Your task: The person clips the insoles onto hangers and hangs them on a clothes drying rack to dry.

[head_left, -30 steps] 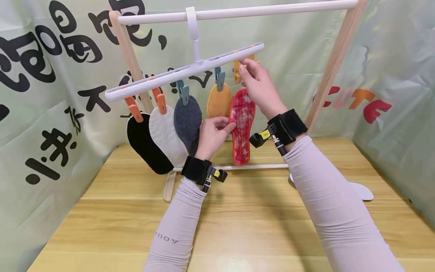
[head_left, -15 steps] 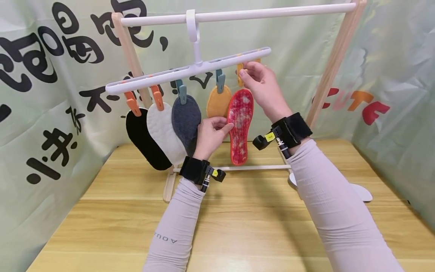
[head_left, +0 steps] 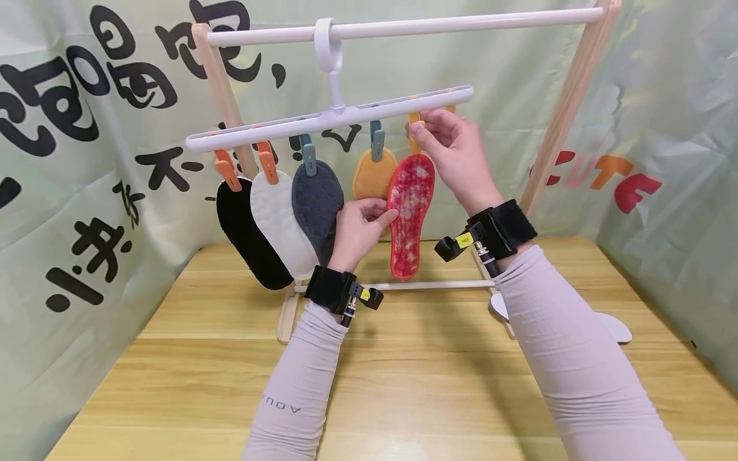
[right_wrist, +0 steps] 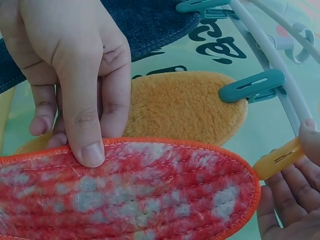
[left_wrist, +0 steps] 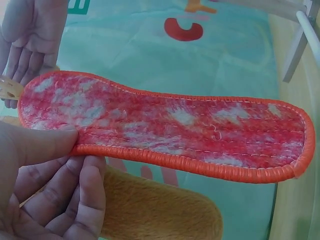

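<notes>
My left hand pinches the edge of a red and white insole, thumb on its front face and fingers behind, and the insole hangs nearly upright. With thumb and fingers my right hand pinches a yellow clothespin on the white hanger. In the right wrist view the clothespin's tip is right at the insole's orange-bound top edge. Behind the red insole, a teal clothespin grips a mustard fuzzy insole.
Dark blue, white and black insoles hang from clothespins on the left. A wooden rack with a white top bar carries the hanger. White insoles lie at the table's right.
The hanger's right end has dropped, so it tilts less. My right hand has moved slightly right and down with the yellow clothespin, closer to the red insole's top. The left hand stays nearly still.
</notes>
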`<control>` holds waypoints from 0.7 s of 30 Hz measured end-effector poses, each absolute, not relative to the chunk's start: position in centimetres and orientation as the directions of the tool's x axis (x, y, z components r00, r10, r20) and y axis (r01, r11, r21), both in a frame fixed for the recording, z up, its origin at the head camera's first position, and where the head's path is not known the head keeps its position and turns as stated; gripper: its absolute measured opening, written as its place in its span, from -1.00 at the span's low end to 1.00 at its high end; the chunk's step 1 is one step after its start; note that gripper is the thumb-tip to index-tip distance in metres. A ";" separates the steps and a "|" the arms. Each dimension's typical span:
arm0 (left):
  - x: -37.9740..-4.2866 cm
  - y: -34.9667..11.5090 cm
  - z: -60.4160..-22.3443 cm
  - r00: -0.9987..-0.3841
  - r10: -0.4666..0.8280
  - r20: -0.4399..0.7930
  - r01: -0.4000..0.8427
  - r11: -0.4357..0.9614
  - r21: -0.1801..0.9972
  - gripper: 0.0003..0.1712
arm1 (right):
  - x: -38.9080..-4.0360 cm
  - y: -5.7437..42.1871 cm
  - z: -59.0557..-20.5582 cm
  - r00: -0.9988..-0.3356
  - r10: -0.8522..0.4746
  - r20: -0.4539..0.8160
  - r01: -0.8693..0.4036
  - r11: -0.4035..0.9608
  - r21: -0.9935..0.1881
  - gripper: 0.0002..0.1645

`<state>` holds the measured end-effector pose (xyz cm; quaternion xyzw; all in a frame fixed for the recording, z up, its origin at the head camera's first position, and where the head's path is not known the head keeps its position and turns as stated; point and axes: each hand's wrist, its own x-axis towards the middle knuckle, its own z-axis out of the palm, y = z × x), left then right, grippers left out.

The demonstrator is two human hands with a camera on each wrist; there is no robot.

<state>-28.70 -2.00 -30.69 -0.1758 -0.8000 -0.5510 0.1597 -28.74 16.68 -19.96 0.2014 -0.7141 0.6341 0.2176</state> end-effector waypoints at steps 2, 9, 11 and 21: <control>-28.7 -2.0 -30.7 -0.885 0.106 0.453 0.460 0.338 0.821 -0.78 | -28.7 16.7 -19.9 -0.822 -0.004 0.570 -0.566 0.118 -0.816 -0.61; -28.5 -1.9 -30.6 -0.879 0.103 0.466 0.471 0.352 0.809 -0.78 | -28.4 16.5 -19.9 -0.818 0.018 0.575 -0.569 0.116 -0.814 -0.64; -28.4 -1.9 -30.5 -0.878 0.108 0.466 0.473 0.345 0.811 -0.77 | -28.4 16.5 -19.9 -0.818 0.025 0.575 -0.568 0.117 -0.814 -0.62; -28.2 -1.8 -30.3 -0.882 0.118 0.457 0.470 0.303 0.829 -0.76 | -28.3 16.6 -19.9 -0.817 0.053 0.574 -0.565 0.124 -0.816 -0.66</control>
